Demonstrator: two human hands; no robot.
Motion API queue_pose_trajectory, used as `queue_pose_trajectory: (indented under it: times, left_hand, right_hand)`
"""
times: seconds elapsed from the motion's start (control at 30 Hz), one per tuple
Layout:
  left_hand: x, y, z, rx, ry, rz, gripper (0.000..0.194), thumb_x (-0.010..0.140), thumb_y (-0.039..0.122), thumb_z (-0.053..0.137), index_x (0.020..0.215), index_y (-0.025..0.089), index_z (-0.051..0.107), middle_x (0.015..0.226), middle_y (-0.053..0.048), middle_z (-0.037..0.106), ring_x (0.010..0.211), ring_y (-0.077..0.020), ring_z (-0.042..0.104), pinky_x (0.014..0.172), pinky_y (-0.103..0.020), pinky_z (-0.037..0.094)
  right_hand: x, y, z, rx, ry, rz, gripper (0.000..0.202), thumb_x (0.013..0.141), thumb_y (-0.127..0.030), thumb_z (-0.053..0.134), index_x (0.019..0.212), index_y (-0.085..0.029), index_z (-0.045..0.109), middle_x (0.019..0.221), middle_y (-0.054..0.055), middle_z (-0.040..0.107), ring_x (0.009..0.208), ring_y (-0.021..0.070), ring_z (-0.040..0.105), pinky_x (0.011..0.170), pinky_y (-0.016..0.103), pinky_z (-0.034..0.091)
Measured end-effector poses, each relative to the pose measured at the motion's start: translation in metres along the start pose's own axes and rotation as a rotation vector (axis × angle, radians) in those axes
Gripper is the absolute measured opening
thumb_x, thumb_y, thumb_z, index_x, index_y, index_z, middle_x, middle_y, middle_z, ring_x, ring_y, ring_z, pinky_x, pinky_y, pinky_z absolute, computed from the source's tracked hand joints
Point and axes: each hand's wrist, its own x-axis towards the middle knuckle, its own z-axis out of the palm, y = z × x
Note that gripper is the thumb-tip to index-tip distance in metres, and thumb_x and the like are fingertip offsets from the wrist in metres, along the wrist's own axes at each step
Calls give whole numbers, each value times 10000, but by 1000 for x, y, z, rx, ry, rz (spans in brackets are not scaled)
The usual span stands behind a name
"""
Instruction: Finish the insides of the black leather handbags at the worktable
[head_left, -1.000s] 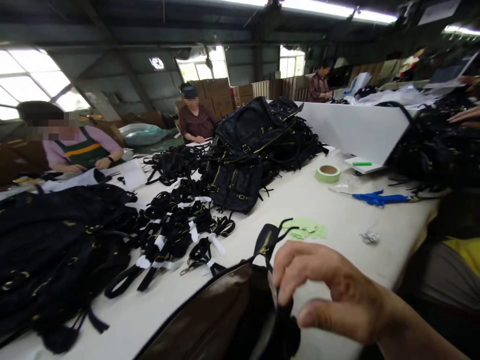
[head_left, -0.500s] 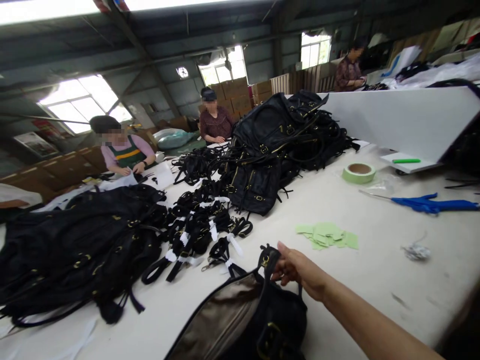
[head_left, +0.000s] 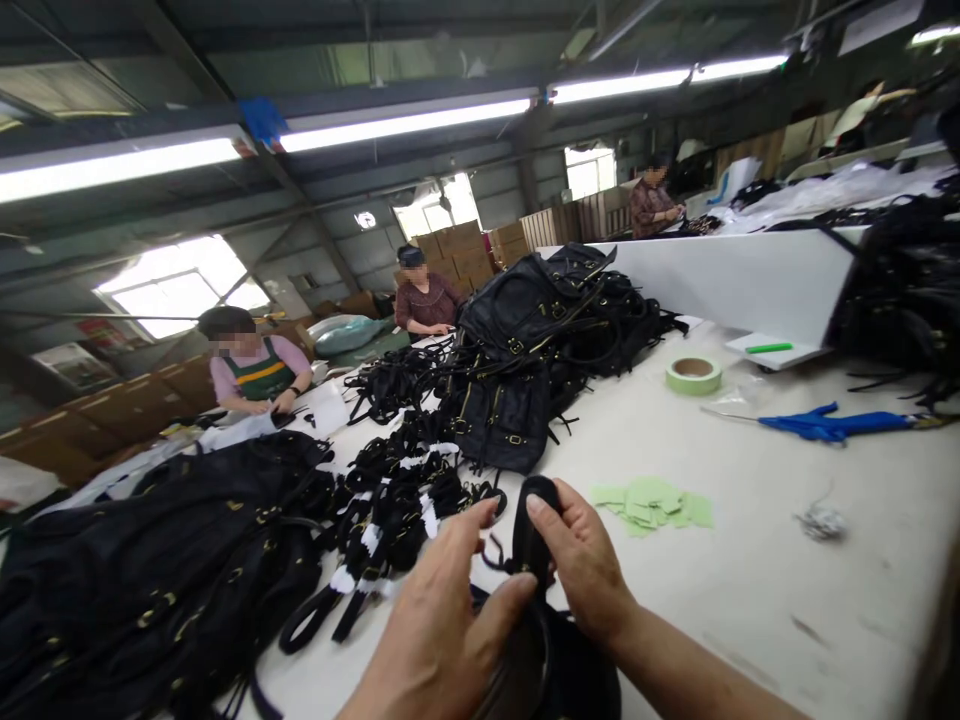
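A black handbag point(head_left: 581, 675) is at the bottom centre, with its black strap loop point(head_left: 529, 535) raised. My right hand point(head_left: 589, 560) grips this handle strap near its top, thumb on the front and fingers behind. To the left of the strap, my left hand point(head_left: 450, 600) has its fingers and thumb apart, the thumb tip close to the base of the strap. Whether that thumb touches it I cannot tell. My hands cover much of the bag. Just beyond lies a heap of black straps point(head_left: 405, 490) with white paper wrapped on several.
Piles of black bags lie left point(head_left: 172, 570) and at the back point(head_left: 517, 330). On the right are green paper slips point(head_left: 652, 503), a tape roll point(head_left: 693, 376), a blue-handled tool point(head_left: 825, 424) and a green pen point(head_left: 769, 348). Several people work beyond the table.
My left hand has come into view beside the bag. My right hand now holds the strap upright, and the bag's open lined mouth is mostly hidden. The view has tilted up.
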Motion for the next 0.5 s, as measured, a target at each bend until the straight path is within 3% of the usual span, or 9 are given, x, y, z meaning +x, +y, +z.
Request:
queue_pose_trajectory:
  times: [0.07,0.13,0.27,0.37,0.5]
  left_hand:
    - [24,14,18,-108,-64,4,363,798,270,586,1159,240,559,1012,-25,657,867,-187,610,771,-323,512]
    - [33,18,29,-170,-121,23,263,805,235,560,1067,232,582,895,2,648,748,-159,588,728,-307,488]
    - [24,-2,37,-107,-252,101,288,889,316,469,1138,214,573,1027,-41,682,881,-189,627,810,-330,496]
    - [13,-21,35,24,-203,219,294,931,319,437,1166,207,574,1100,-57,684,994,-191,628,872,-306,498]
    - [13,-23,16,436,-95,473,153,923,242,473,865,229,614,771,3,658,763,-195,600,727,-328,482]
  right_hand:
    - [-5,0,1,50,40,-54,278,887,-457,589,858,-187,529,717,-18,516,619,123,487,528,211,422]
    - [-8,0,-3,81,80,-84,267,894,-445,583,852,-189,523,751,-11,512,681,136,488,594,229,435]
    - [-7,3,-9,107,139,-73,295,895,-460,577,809,-191,491,688,-36,440,625,115,411,560,211,394]
    - [-3,9,-7,158,160,-44,317,878,-485,585,809,-197,471,654,-48,409,577,108,356,493,198,337]
    - [4,11,-1,161,113,-16,323,878,-503,560,835,-198,463,680,-44,417,586,108,349,520,203,341]
